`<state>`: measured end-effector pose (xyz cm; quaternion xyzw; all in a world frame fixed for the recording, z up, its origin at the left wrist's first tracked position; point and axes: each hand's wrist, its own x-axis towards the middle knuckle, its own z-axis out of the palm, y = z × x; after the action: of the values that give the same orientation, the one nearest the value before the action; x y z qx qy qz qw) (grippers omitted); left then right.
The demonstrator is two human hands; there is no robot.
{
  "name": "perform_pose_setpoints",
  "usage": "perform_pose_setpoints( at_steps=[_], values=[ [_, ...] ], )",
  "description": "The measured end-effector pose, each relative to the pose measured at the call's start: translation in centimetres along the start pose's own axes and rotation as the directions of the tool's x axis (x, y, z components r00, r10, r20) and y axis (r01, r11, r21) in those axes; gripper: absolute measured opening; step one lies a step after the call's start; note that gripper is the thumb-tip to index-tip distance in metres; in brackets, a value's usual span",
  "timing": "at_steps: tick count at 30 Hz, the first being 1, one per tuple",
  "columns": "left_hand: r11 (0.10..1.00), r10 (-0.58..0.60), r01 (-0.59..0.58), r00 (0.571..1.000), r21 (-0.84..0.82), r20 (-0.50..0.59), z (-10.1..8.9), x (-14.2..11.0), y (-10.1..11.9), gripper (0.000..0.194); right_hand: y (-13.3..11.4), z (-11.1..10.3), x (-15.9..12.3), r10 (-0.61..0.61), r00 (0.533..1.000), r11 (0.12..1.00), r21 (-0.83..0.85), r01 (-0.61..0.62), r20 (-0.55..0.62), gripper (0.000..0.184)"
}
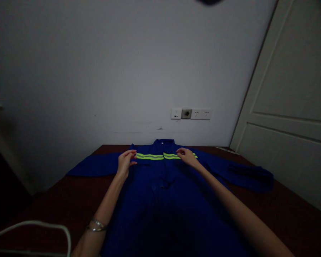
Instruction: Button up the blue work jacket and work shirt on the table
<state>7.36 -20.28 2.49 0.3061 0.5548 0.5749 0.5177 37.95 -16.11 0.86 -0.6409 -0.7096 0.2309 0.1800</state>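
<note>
A blue work jacket (155,175) lies spread out with its collar toward the wall and its sleeves out to both sides. A yellow-green reflective strip (149,157) crosses its chest. My left hand (126,163) is over the chest at the strip's left end, thumb and fingers apart, holding nothing I can see. Over the strip's right part is my right hand (186,156), its fingers loosely bent with a small gap to the thumb and no cloth visible between them. The jacket's lower part fades into shadow between my forearms.
Under the jacket is a dark red-brown table (59,200), its far edge by a grey wall (123,71). Sockets (200,114) sit on the wall above it. A pale panelled door (289,107) stands at right. A white cable (37,223) loops at lower left.
</note>
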Motion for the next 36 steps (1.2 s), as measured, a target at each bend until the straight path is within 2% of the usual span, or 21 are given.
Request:
perform_pose_setpoints(
  at_steps=[2,4,10,15,20,22,25,28,30,33,35,36],
  values=[
    [1.000,-0.001,0.001,1.000,0.004,-0.017,0.1,1.6,0.2,0.023,0.9,0.8,3.3,0.027,0.999,0.984,-0.175,-0.020,0.036,0.029],
    [1.000,0.002,-0.002,1.000,0.015,-0.027,0.2,3.1,0.5,0.023,1.9,1.8,6.4,0.056,0.997,0.961,-0.273,-0.041,0.047,0.033],
    [0.999,0.038,-0.035,0.997,0.036,-0.075,0.0,6.9,0.8,0.023,5.7,4.6,13.4,0.173,0.984,0.922,-0.355,-0.152,0.028,0.051],
    [0.998,0.037,-0.031,0.994,0.063,-0.099,-0.6,9.1,0.8,0.022,8.1,6.2,15.9,0.225,0.973,0.919,-0.345,-0.190,0.061,0.047],
    [0.996,0.053,-0.045,0.992,0.071,-0.111,-1.2,10.4,0.8,0.020,7.7,6.3,16.4,0.166,0.984,0.937,-0.323,-0.135,0.071,0.034],
    [0.995,0.069,-0.061,0.992,0.085,-0.101,-1.0,10.6,1.1,0.019,6.6,5.4,16.8,0.117,0.991,0.946,-0.311,-0.094,0.057,0.033],
    [0.991,0.082,-0.073,0.993,0.110,-0.082,0.2,10.9,2.0,0.019,3.9,2.9,17.7,0.020,0.999,0.957,-0.289,-0.009,0.033,0.033],
    [0.977,0.118,-0.111,0.993,0.182,-0.024,2.5,11.1,3.4,0.026,0.0,-0.8,18.1,-0.096,0.995,0.960,-0.264,0.098,0.018,0.030],
    [0.945,0.178,-0.182,0.983,0.272,0.038,4.4,11.2,4.5,0.034,-3.2,-3.7,17.7,-0.244,0.969,0.943,-0.239,0.232,-0.023,0.025],
    [0.853,0.349,-0.368,0.929,0.370,0.120,7.2,10.9,6.2,0.053,-8.1,-8.4,16.0,-0.411,0.901,0.904,-0.190,0.383,-0.139,0.022],
    [0.790,0.435,-0.476,0.879,0.387,0.193,8.7,10.5,7.7,0.066,-11.0,-11.4,14.5,-0.454,0.866,0.890,-0.156,0.429,-0.211,0.022],
    [0.769,0.442,-0.508,0.861,0.389,0.251,9.3,10.3,8.6,0.069,-12.3,-12.8,13.8,-0.466,0.852,0.885,-0.142,0.444,-0.237,0.023]
  ],
)
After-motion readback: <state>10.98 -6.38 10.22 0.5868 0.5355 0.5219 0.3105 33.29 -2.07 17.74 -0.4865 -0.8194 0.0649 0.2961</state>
